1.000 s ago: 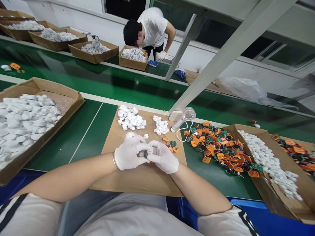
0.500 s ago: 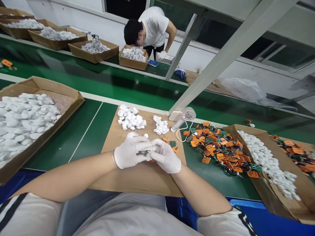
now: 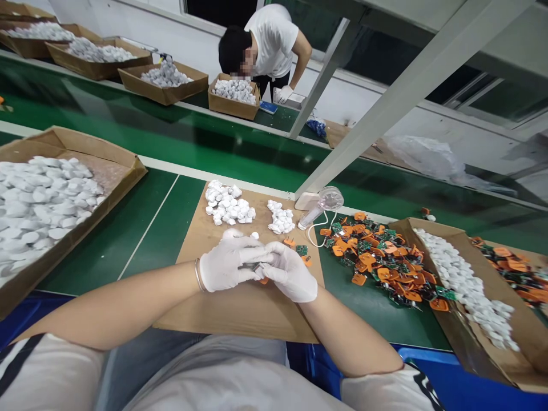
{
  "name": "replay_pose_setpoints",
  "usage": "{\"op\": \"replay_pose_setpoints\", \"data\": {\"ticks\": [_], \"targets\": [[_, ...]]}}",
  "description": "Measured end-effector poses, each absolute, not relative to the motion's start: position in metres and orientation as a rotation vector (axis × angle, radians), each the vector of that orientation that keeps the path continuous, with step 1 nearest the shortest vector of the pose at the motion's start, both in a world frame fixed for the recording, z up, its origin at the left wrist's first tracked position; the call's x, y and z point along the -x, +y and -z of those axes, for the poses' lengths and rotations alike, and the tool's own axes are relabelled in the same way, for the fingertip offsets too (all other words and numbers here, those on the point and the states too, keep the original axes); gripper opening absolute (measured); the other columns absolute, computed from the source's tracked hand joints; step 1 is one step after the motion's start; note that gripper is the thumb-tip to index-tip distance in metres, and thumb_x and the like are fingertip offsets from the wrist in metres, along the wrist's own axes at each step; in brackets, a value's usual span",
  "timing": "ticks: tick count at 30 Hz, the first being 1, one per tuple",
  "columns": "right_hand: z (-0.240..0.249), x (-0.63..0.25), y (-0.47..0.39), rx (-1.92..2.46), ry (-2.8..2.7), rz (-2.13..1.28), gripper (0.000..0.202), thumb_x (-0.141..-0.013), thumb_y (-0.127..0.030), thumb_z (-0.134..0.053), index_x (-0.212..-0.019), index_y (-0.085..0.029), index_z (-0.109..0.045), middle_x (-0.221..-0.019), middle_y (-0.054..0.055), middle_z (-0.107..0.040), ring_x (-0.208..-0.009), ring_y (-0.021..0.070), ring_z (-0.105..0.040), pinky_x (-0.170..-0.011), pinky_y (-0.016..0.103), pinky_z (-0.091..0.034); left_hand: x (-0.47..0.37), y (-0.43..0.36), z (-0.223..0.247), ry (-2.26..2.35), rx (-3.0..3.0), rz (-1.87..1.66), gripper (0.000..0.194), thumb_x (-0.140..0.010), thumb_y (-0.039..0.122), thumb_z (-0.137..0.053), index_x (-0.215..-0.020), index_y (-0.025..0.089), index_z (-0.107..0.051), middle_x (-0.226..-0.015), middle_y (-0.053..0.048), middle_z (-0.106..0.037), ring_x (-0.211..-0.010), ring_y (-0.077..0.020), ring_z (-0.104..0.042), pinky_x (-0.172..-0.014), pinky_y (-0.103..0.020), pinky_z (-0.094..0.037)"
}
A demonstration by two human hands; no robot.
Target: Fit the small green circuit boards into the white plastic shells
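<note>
White gloves cover both hands, which meet over a brown cardboard sheet (image 3: 240, 311). My left hand (image 3: 226, 264) and my right hand (image 3: 293, 273) are closed around a small part with a metallic-looking piece (image 3: 258, 268); fingers hide most of it. A bit of orange shows under the right fingers. Beyond the hands lie a larger heap of white pieces (image 3: 229, 204) and a smaller one (image 3: 280, 218). Orange and green circuit parts (image 3: 302, 250) rest just past my right hand.
A clear handheld fan (image 3: 321, 206) lies at the sheet's back right. Rightward are a pile of orange parts (image 3: 377, 257) and a carton of white pieces (image 3: 526, 354). Another carton (image 3: 124, 177) stands left. Across the line, a person (image 3: 272, 43) bends over a box (image 3: 233, 107).
The view has shifted slightly. Both hands keep nearly the same place and grip, with a little more of the metallic-looking piece showing between the fingers.
</note>
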State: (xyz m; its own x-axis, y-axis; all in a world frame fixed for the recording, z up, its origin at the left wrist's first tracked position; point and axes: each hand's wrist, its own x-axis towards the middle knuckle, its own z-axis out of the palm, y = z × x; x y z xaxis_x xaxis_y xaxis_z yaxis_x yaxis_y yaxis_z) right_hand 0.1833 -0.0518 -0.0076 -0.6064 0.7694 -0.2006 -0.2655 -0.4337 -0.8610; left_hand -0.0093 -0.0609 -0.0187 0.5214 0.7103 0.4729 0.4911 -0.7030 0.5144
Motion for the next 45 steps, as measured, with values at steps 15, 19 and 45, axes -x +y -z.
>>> {"op": "replay_pose_setpoints", "data": {"ticks": [15, 19, 45], "targets": [[0.008, -0.182, -0.051, 0.722, -0.986, -2.164, 0.04, -0.065, -0.034, -0.087, -0.09, -0.02, -0.059, -0.067, -0.001, -0.069, -0.064, 0.0147, -0.064, -0.067, 0.031, -0.05, 0.012, -0.058, 0.014, 0.999, -2.364, -0.896, 0.031, -0.088, 0.034, -0.067, -0.119, 0.03, -0.066, -0.112, -0.001, -0.069, -0.099, -0.0184, -0.062, -0.087, -0.03, -0.037], [0.007, -0.178, -0.051, 0.757, -0.989, -2.178, 0.041, -0.063, -0.024, -0.088, -0.093, -0.018, -0.061, -0.074, 0.0, -0.07, -0.066, 0.0128, -0.064, -0.062, 0.026, -0.05, 0.01, -0.061, 0.012, 1.117, -2.333, -0.905, 0.04, -0.081, 0.042, -0.074, -0.118, 0.029, -0.067, -0.107, -0.002, -0.069, -0.095, -0.0199, -0.061, -0.085, -0.031, -0.04], [0.007, -0.185, -0.05, 0.85, -1.376, -2.178, 0.043, -0.051, -0.033, -0.092, -0.076, -0.014, -0.063, -0.075, 0.002, -0.069, -0.068, 0.0136, -0.061, -0.069, 0.03, -0.049, -0.002, -0.076, 0.02, 1.022, -2.499, -1.143, 0.015, -0.078, 0.037, -0.066, -0.082, 0.023, -0.071, -0.132, -0.004, -0.062, -0.124, -0.0305, -0.048, -0.102, -0.045, -0.036]]}}
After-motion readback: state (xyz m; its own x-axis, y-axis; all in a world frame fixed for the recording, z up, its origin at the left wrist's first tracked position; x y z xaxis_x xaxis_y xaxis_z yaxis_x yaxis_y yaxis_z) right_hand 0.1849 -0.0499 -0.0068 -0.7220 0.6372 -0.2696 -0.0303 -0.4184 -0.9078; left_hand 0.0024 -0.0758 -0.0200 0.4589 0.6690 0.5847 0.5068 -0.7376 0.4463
